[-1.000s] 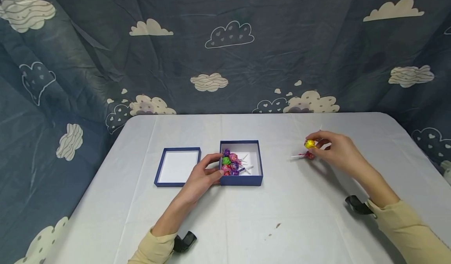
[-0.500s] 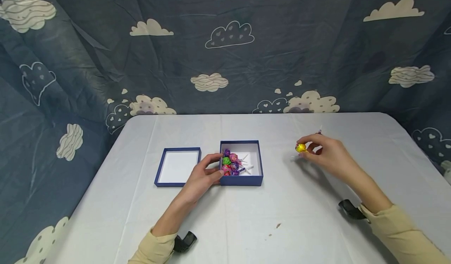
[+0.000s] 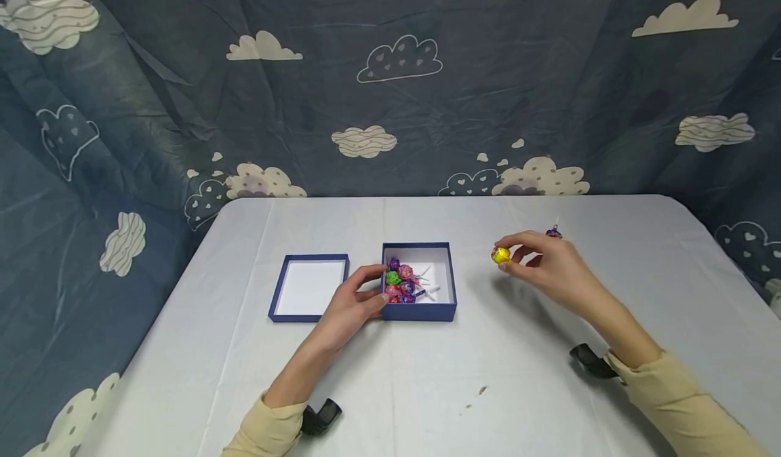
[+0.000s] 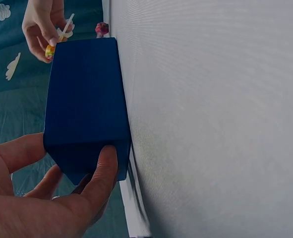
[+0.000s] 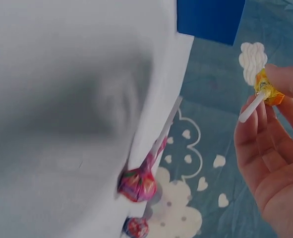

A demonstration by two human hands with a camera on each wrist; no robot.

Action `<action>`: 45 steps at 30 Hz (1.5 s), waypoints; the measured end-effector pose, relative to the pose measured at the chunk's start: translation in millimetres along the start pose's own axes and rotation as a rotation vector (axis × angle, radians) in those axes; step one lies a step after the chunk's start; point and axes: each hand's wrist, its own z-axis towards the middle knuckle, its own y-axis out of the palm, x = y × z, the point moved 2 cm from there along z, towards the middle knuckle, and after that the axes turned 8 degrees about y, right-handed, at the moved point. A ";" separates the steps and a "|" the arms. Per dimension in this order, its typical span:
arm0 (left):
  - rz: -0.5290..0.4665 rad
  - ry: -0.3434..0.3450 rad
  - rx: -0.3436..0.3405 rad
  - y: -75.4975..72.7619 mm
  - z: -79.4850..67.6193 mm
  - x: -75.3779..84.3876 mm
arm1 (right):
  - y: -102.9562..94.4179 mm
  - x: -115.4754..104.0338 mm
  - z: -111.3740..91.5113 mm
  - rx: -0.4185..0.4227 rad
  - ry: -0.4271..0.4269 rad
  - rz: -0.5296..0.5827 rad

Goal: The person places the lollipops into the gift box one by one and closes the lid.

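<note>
My right hand pinches a yellow-wrapped lollipop between thumb and fingertips, above the table to the right of the box. Its white stick shows in the right wrist view. My left hand grips the left end of an open blue box, thumb on the front wall in the left wrist view. Inside the box, several lollipops in purple, green and pink wrappers lie along the left side, most sticks pointing right.
The blue-rimmed lid lies left of the box, white inside up. A dark-wrapped lollipop lies behind my right hand. The right wrist view shows a pink lollipop on the white-covered table. A cloud-patterned curtain hangs behind.
My right hand has moved left toward the box with the yellow lollipop, away from the dark-wrapped one. The left hand and the box have stayed in place.
</note>
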 end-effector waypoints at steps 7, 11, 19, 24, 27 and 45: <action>-0.009 0.004 0.001 0.3 0.3 0.9 | 8.5 -9.7 0.9 -0.041 -0.055 0.038; -0.017 0.001 0.004 -0.6 -0.3 0.7 | 13.9 -17.1 1.3 -0.041 -0.058 0.075; -0.020 -0.019 0.006 -1.0 -2.3 0.2 | 26.1 -31.4 0.3 -0.081 -0.085 0.131; -0.025 -0.016 0.009 -1.1 -2.0 0.9 | 30.5 -39.5 2.6 -0.068 -0.039 0.175; -0.028 -0.011 0.007 -1.1 -1.4 0.7 | 33.8 -45.3 5.0 -0.072 -0.009 0.220; -0.017 -0.006 -0.003 0.9 1.1 0.6 | 70.5 -69.6 27.5 -0.108 0.045 0.347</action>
